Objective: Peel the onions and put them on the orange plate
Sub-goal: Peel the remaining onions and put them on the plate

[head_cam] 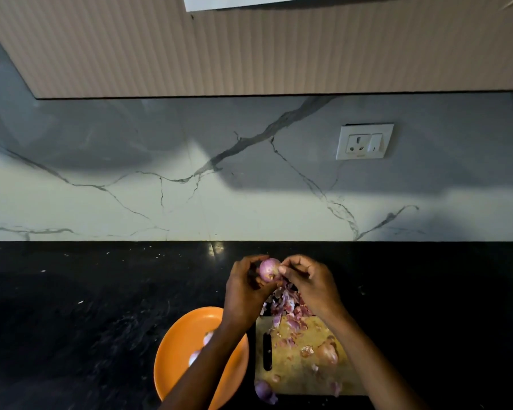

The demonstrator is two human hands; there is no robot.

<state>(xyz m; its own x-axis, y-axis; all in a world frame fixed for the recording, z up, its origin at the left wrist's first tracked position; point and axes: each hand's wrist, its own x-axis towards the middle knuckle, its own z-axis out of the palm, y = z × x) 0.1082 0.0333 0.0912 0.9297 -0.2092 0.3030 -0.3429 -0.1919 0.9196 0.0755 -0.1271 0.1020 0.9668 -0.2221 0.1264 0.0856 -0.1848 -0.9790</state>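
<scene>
Your left hand (243,291) grasps the onion (269,270) above the desk (101,291); your right hand (311,282) pinches its skin, orange plate (178,344) near-left

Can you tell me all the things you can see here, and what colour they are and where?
onion in the hands: one, purple, held up above the far end of the board
onions on the board: two, one brownish unpeeled on the board, one purple at its near left corner
peeled onions: at least two, pale, on the plate, partly hidden by the arm
plate: one, orange, on the counter left of the board
cutting board: one, yellowish, on the counter
onion skins: a pile, purple, on the far end of the board
knife handle: one, black, on the board's left edge
counter: black
wall socket: one, white, on the marble wall
left hand: holds the onion
right hand: pinches at the onion's skin
</scene>
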